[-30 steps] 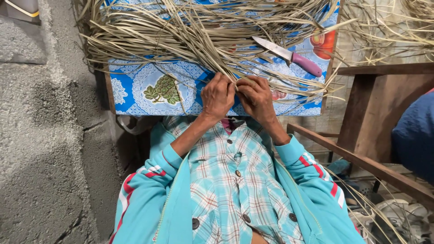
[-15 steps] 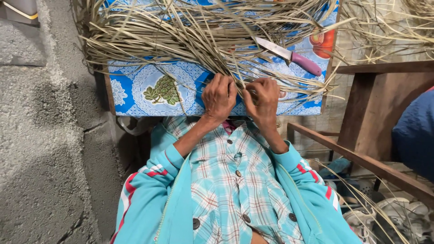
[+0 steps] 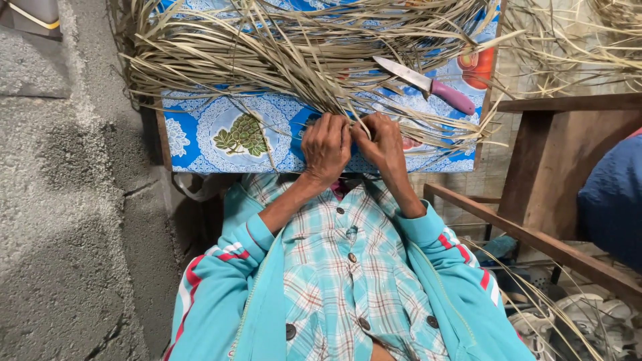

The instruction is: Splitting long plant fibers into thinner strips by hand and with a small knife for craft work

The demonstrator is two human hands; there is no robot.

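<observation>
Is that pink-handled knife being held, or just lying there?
Lying there. The knife rests flat on the dried strips, apart from both hands, which grip strips nearer the table edge.

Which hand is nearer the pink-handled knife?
Right. The right hand grips dried leaf strips just below and left of the knife, without touching it. The left hand sits beside the right one, farther from the knife.

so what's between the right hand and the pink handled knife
In the head view, only dried straw strips on the blue cloth lie between the right hand and the knife.
</observation>
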